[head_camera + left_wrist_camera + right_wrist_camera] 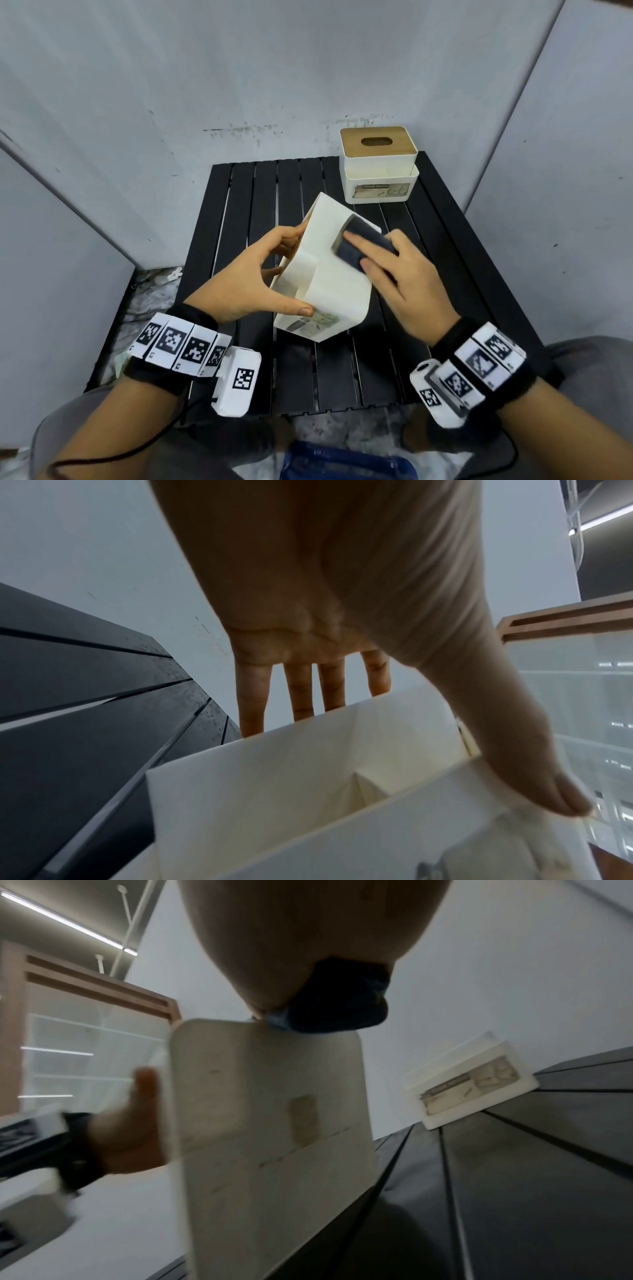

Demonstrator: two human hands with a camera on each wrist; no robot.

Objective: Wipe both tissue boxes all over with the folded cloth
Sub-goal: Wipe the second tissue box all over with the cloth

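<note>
The head view looks steeply down from above on both hands and the black slatted tabletop [260, 192]. The left wrist view sits close under the left hand [308, 588], facing along the fingers. The right wrist view looks up from under the right hand [301, 934], very near. All three share the white box [325, 274] between the hands.

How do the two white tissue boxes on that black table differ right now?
The near tissue box is tipped up off the black table, gripped by the left hand; the far tissue box stands upright at the back. The far box shows its wooden slotted lid; the near box turns its plain underside up. The right hand presses the dark folded cloth on the near box; nothing touches the far one. Both are white with a front label.
</note>
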